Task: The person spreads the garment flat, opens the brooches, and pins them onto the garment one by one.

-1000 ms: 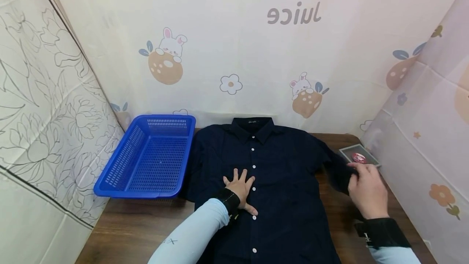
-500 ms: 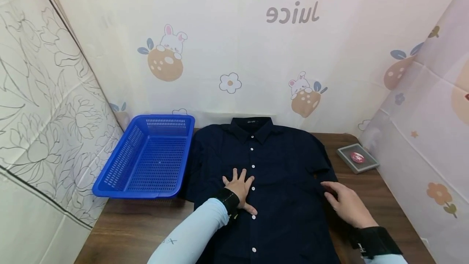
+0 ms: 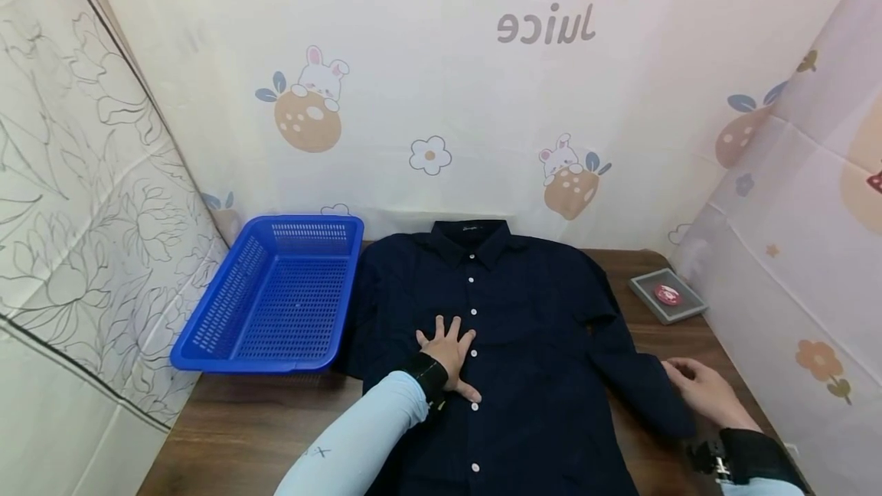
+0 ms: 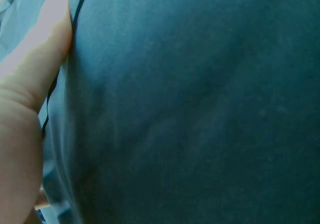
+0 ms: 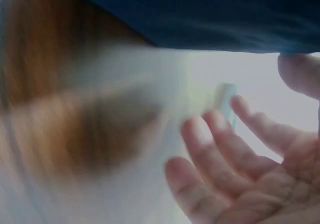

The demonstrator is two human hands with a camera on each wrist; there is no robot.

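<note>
Centrally, one dark navy shirt [image 3: 524, 350] lay face up on a brown wooden table [image 3: 262, 435], collar away from the person, with six white buttons [image 3: 473, 311] in view down its front. The left hand [image 3: 448, 354] and the right hand [image 3: 710, 393] both showed, each wearing one black wristband [image 3: 758, 458]. The left pressed flat on the shirt beside the button line, fingers spread wide, gripping nothing. The right was at the end of one shirt sleeve [image 3: 644, 389], its fingers parted and loosely bent; its thumb met the cloth's edge, with no grip on it visible. One blue plastic basket [image 3: 296, 305] stood beside the shirt on the left, its slotted floor fully exposed. One small grey square tray [image 3: 648, 284] sat near the far right corner, bearing one round red-and-white object [image 3: 668, 295]; its lettering was too small to read. The shirt's hem was cut off below, and its other sleeve was hard to trace beside the basket. The left wrist view was mostly dim cloth and a thumb; the right wrist view was blurred on its left.
</note>
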